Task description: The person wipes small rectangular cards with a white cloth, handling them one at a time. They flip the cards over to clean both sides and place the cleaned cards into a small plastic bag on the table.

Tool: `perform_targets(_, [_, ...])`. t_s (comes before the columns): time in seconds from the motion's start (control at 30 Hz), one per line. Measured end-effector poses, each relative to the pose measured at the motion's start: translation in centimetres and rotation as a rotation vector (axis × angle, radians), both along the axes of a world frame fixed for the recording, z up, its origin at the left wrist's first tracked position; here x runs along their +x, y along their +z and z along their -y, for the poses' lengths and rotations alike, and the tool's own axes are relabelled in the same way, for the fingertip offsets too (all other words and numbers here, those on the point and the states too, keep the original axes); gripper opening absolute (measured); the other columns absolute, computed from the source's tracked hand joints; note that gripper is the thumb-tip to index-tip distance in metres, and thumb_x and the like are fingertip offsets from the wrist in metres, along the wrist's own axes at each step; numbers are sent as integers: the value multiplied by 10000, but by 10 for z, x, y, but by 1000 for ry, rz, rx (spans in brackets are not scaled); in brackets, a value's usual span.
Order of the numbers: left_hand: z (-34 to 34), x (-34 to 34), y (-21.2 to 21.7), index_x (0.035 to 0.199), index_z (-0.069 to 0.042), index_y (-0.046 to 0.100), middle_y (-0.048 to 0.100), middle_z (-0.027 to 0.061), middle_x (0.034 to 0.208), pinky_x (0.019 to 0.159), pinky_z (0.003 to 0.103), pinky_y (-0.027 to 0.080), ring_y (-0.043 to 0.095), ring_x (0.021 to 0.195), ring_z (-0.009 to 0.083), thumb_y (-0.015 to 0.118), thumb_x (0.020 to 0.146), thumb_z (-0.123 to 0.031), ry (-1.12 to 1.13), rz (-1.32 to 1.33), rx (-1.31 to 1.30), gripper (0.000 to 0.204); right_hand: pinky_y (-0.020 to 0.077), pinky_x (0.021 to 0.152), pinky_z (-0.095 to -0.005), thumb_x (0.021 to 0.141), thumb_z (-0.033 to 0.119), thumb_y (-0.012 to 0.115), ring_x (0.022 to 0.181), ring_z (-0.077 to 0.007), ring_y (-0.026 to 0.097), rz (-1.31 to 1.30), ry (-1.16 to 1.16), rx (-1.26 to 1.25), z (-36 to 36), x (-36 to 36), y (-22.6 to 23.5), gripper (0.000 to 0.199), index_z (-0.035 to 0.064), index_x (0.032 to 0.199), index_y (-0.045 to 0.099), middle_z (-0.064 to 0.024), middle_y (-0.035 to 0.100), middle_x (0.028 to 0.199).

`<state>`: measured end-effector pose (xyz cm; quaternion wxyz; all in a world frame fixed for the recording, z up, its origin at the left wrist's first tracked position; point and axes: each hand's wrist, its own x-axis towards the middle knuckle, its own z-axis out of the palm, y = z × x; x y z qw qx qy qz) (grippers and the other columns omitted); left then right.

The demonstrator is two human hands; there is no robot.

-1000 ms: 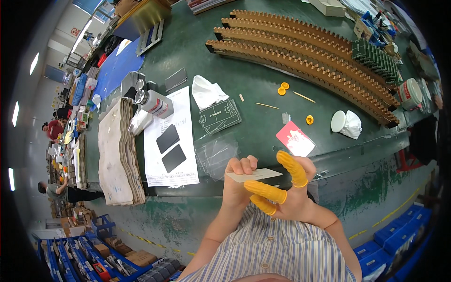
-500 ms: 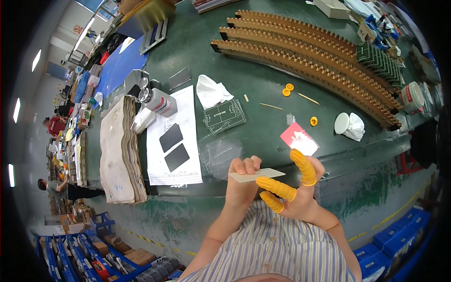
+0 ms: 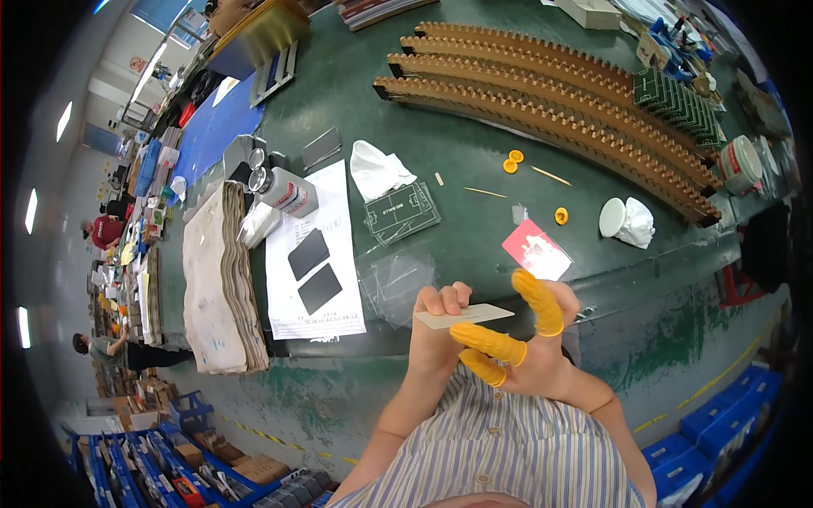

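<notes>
My left hand is closed on a thin, pale rectangular plate, with fingertips over its upper left edge. The plate is tilted and seen nearly edge-on, above the near edge of the table. My right hand wears yellow finger cots and has its fingers spread. One covered finger lies just below the plate's lower edge; whether it touches I cannot tell. Beyond my hands lie a red and white card and clear plastic sleeves. A stack of dark green plates with white lines lies farther off, by a white cloth.
Long slotted wooden racks span the far right, with green plates in them. Two black plates lie on a paper sheet, beside a dispenser bottle. Wooden sticks, rolled finger cots and a wrapped white pad are scattered right.
My right hand's covered fingers have shifted slightly left along the plate's lower edge. My left hand still holds the plate, and the whole view has moved a little.
</notes>
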<state>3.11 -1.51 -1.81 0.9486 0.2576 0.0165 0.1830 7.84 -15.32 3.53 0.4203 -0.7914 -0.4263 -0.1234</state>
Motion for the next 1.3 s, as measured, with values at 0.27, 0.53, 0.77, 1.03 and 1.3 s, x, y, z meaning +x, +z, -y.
perform_targets(0.27, [1, 0, -1, 798, -174, 536, 580, -6, 815, 843, 279, 384, 437, 915, 175, 694, 804, -163, -4, 5, -15, 159, 266, 951, -368, 756, 294, 698, 1171, -280, 236, 39, 23, 70, -3, 2, 0, 395, 209, 1134, 621, -98, 353, 1235])
perform_targets(0.53, [1, 0, 1, 809, -187, 535, 583, -24, 821, 893, 290, 358, 445, 927, 171, 688, 807, -161, -12, 11, -8, 155, 275, 939, -374, 747, 238, 686, 1163, -284, 248, 71, 17, 53, 1, 4, 2, 367, 232, 1112, 651, -97, 365, 1228])
perform_targets(0.77, [1, 1, 1, 830, -192, 531, 578, -26, 830, 914, 296, 343, 445, 913, 170, 659, 820, -136, -9, 18, -22, 140, 279, 896, -363, 738, 295, 708, 1131, -244, 311, 39, -35, 95, -2, 4, 1, 329, 288, 1065, 670, -55, 436, 1217])
perform_targets(1.03, [4, 0, 3, 829, -195, 511, 566, -34, 831, 948, 311, 296, 437, 904, 162, 661, 811, -131, -29, -22, -57, 163, 282, 901, -383, 731, 301, 714, 1145, -274, 264, -50, -14, 205, -5, -2, -7, 365, 190, 1073, 655, -118, 348, 1240])
perform_targets(1.3, [1, 3, -2, 834, -201, 509, 565, -45, 836, 956, 321, 292, 440, 909, 148, 659, 814, -129, -32, 7, 0, 168, 276, 906, -356, 765, 308, 689, 1090, -255, 300, -52, -59, 112, 0, 7, 3, 297, 252, 1056, 678, -80, 416, 1253])
